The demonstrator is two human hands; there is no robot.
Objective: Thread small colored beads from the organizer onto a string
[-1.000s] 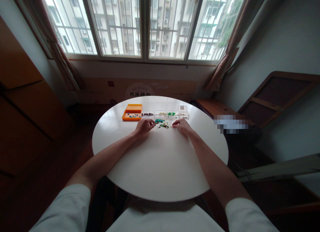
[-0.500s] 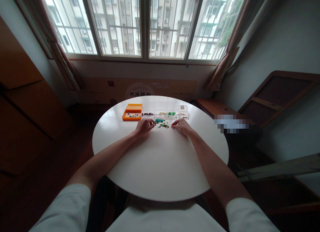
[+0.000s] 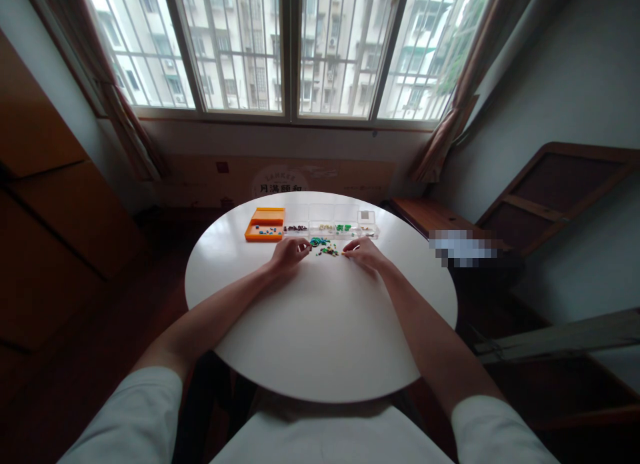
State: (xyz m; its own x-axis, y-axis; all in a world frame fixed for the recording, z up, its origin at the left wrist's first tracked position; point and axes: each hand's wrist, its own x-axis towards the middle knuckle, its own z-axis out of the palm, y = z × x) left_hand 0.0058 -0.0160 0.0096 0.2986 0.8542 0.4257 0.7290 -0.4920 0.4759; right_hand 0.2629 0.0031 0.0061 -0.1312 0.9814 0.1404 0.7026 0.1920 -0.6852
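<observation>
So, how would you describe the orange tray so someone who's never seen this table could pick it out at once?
Find the round white table under the window; a row of clear boxes sits at its far side. The orange tray caps the left end of that row, just beyond the left hand. It alone is orange and opaque; the rest are see-through.

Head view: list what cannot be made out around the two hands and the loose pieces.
Loose pieces: too small; only green and blue tints show.
Left hand: fingers curl under, hiding whether they pinch anything.
Right hand: the same, fingertips hidden by the knuckles.
Clear box: contents too small to name.
Patch right of the table: pixelated.
</observation>
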